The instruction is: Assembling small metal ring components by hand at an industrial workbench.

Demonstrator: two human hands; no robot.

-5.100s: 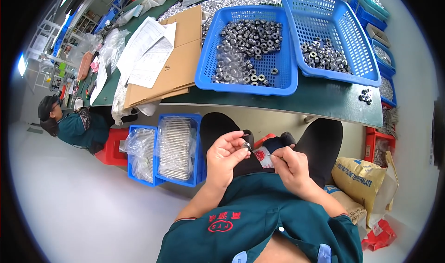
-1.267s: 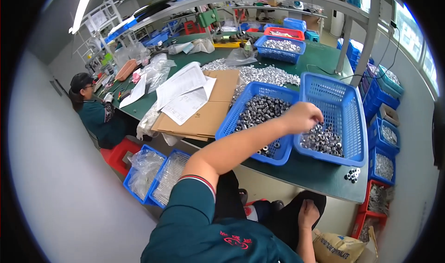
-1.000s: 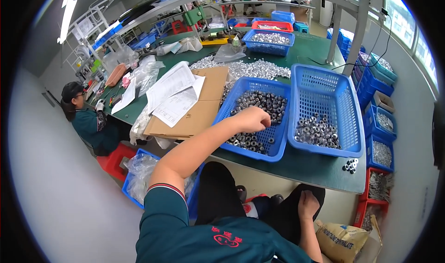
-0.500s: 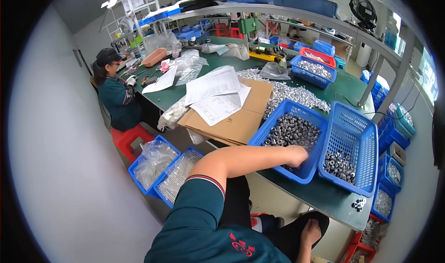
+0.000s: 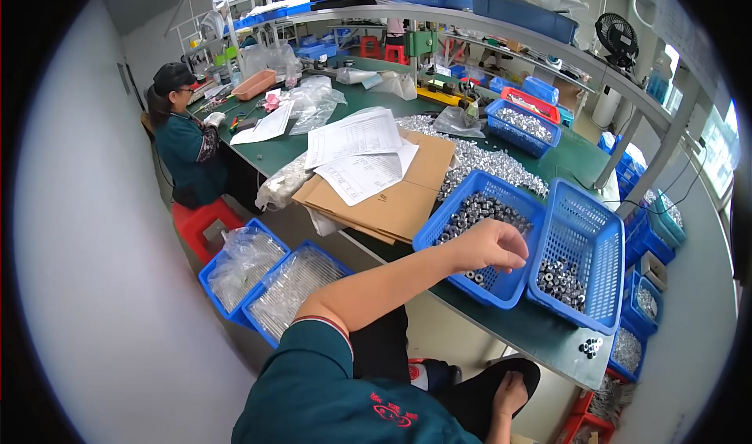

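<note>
My left hand is above the near part of a blue plastic basket, fingers curled down and tips close to the thumb. What they pinch, if anything, I cannot make out. Small dark-and-silver metal rings are heaped toward the basket's far end, with a few under my hand. Beside it on the right stands a second blue basket, holding a smaller heap of similar rings at its near end. My right hand rests low on my dark-clad leg, fingers closed; its inside is hidden.
Cardboard with paper sheets lies left of the baskets. Behind spreads a pile of shiny metal pieces. Several rings sit at the table's near corner. Blue crates stand low at left; a co-worker sits beyond.
My left hand has risen out of the left basket, its fingers now visible and curled above the rings. My right hand stays on my leg. The view has shifted slightly.
</note>
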